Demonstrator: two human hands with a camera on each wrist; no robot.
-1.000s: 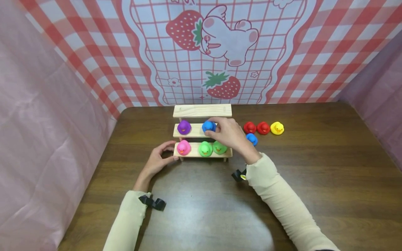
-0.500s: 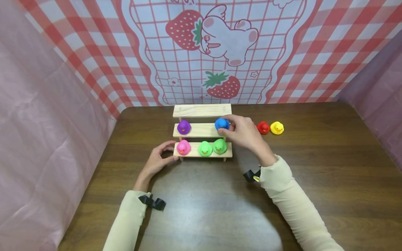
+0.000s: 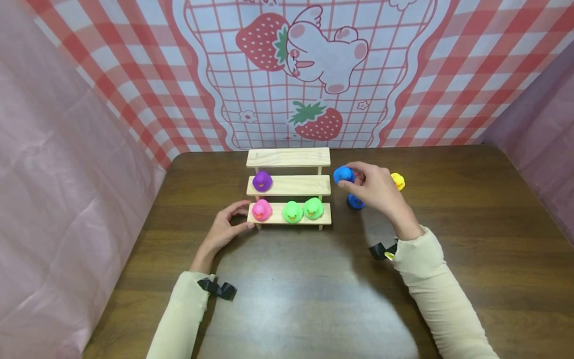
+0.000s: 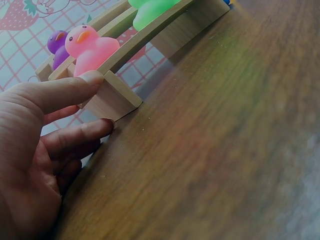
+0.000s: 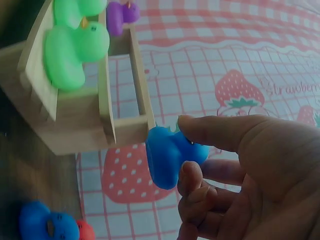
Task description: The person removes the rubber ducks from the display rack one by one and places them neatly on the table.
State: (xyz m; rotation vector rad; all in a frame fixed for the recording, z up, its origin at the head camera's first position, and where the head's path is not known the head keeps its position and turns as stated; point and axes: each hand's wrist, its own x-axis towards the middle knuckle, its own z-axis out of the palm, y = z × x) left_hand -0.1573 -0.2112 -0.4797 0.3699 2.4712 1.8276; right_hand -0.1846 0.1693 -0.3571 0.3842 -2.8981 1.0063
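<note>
My right hand (image 3: pixel 376 187) pinches a blue rubber duck (image 3: pixel 343 174) by its head, raised just right of a three-tier wooden display stand (image 3: pixel 293 185). My left hand (image 3: pixel 226 227) holds the stand's left end at the lowest shelf; in the left wrist view the thumb (image 4: pixel 90 80) lies at the shelf corner, with another fingertip low by the end panel. A pink duck (image 3: pixel 262 211) and two green ducks (image 3: pixel 293 213) sit on the lowest shelf. One purple duck (image 3: pixel 262 181) sits at the left of the middle shelf; the top shelf is bare.
A second blue duck (image 3: pixel 356 201) stands on the wooden table (image 3: pixel 287 289), right of the stand. Beyond the right hand a yellow duck (image 3: pixel 398 181) shows partly. A red duck (image 5: pixel 86 231) peeks out in the right wrist view. A checked strawberry cloth (image 3: pixel 287 75) hangs behind.
My right hand has lifted the blue duck off the middle shelf and carried it right, past the stand's end. It now covers the red ducks. My left hand has stayed put.
</note>
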